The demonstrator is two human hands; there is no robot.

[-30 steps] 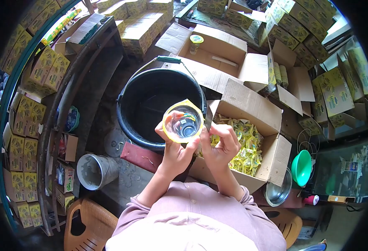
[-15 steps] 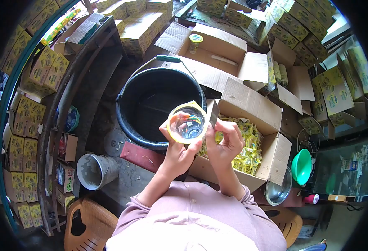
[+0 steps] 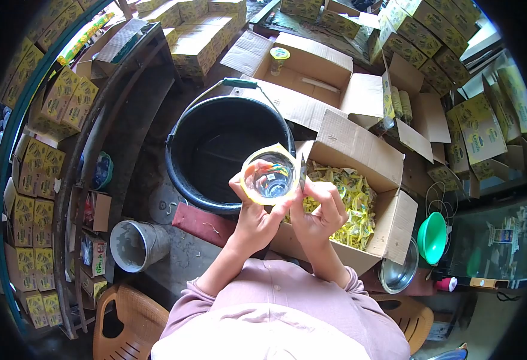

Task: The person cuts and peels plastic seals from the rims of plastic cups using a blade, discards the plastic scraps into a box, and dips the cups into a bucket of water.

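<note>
Right hand (image 3: 317, 210) shifted slightly down | gripping blade (image 3: 302, 171) beside cup (image 3: 270, 179) | left hand (image 3: 255, 221) gripping cup, between hands

Left hand (image 3: 254, 219): gripping one clear cup (image 3: 270, 180), yellow-edged, mouth facing up. Right hand (image 3: 320, 213): pinching one dark, flat blade (image 3: 303, 171) at the cup's right edge; contact uncertain. Beyond the hands, slightly left: one black bucket (image 3: 215, 132), green-gripped handle raised. Right: one open carton (image 3: 362, 150) of yellow scraps (image 3: 353, 210). Farther: one open box (image 3: 314, 54), a yellow-topped cup (image 3: 276, 65) in its left corner. Near left: one grey pail (image 3: 155, 246), tilted. Far right of the hands: one green bowl (image 3: 433, 237).
</note>
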